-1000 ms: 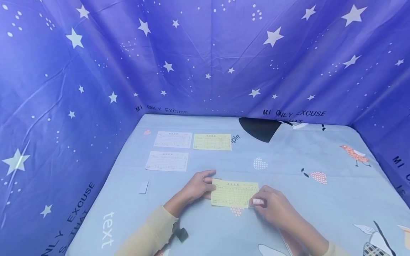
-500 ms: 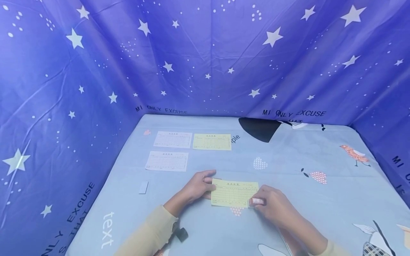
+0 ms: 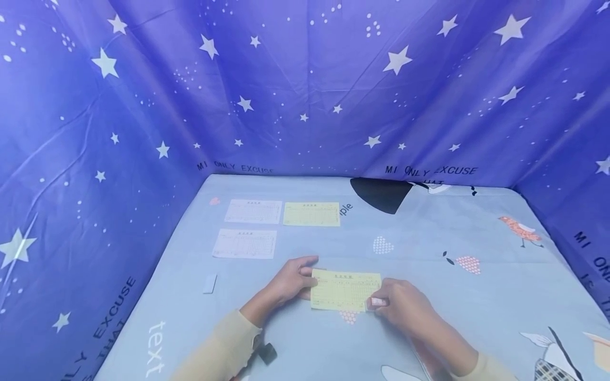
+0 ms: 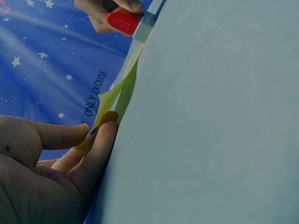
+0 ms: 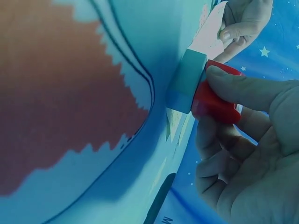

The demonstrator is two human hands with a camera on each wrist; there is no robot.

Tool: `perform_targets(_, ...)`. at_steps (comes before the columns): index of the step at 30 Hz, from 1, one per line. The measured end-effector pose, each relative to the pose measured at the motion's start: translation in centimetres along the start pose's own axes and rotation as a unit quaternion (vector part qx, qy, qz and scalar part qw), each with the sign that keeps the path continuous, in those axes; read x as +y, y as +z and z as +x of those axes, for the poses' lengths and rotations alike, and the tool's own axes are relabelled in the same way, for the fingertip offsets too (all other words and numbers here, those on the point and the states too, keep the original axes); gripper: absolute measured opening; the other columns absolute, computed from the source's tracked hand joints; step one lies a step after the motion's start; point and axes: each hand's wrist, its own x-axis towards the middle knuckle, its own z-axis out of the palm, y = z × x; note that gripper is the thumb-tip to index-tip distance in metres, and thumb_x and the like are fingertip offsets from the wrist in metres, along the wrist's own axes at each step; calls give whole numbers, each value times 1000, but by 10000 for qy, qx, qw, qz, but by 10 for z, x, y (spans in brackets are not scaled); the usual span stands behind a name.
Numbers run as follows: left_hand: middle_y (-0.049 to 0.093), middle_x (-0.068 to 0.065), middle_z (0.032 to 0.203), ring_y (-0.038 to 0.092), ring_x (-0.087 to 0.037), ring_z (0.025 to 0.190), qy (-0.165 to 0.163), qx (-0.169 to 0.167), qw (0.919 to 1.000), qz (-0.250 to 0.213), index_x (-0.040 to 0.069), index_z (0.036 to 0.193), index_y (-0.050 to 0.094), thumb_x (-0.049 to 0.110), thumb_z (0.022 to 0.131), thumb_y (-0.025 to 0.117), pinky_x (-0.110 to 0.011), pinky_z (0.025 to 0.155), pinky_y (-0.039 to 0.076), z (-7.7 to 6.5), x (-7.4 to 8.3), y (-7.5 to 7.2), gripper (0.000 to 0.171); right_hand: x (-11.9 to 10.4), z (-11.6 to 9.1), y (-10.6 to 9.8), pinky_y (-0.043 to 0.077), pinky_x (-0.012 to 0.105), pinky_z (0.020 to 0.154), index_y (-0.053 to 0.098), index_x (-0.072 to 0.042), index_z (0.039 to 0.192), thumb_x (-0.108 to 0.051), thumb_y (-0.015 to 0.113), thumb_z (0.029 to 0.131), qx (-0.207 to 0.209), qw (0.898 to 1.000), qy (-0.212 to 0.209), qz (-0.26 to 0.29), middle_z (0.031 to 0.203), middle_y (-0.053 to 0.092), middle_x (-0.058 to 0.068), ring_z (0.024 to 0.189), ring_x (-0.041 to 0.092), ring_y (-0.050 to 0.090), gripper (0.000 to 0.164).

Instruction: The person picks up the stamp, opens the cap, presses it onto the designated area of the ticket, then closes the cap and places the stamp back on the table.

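In the head view a yellow printed form slip (image 3: 344, 290) lies near the front middle of the cloth-covered table. My left hand (image 3: 292, 279) pinches its left edge between thumb and fingers; the left wrist view shows the paper (image 4: 110, 95) bowed up there. My right hand (image 3: 405, 306) grips a rubber stamp by its red handle (image 5: 216, 95), with the pale block (image 5: 187, 81) below it standing on the slip's lower right corner. The stamping face is hidden. A small pale rectangular piece (image 3: 209, 284), perhaps a cap, lies left of my left hand.
Two white form slips (image 3: 253, 211) (image 3: 245, 244) and another yellow slip (image 3: 312, 214) lie flat towards the back left. Blue star-patterned curtains (image 3: 305, 84) enclose the table's back and sides. The light blue tablecloth (image 3: 429, 227) carries printed birds and hearts.
The head view has shifted slightly, so everything sits a little further left and lower. Both hands keep their hold on the slip and the stamp.
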Motion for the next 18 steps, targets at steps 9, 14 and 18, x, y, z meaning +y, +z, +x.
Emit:
perform_targets(9, 73, -12, 109, 72, -26, 86, 48, 14, 10000, 42, 0, 151, 42, -6, 84, 67, -36, 71, 61, 0, 0, 1, 71, 2, -1, 1, 48, 32, 65, 78, -22, 82, -17, 88, 74, -16, 10000, -27, -69, 74, 56, -13, 66, 7, 50, 13)
perform_targets(14, 63, -16, 132, 65, -30, 111, 179, 193, 9992, 318, 2, 148, 48, -3, 85, 67, -44, 98, 52, -3, 1, 3, 66, 2, -2, 3, 46, 32, 63, 75, -23, 79, -16, 88, 72, 29, 9999, 113, 16, 70, 53, -14, 64, 8, 48, 16)
perform_targets(18, 50, -17, 149, 44, -36, 137, 327, 362, 9976, 497, 3, 145, 52, -3, 85, 66, -51, 117, 29, -5, 1, 4, 63, 2, -2, 4, 46, 33, 63, 73, -23, 80, -15, 88, 71, 49, 9996, 242, 106, 70, 53, -13, 64, 9, 48, 19)
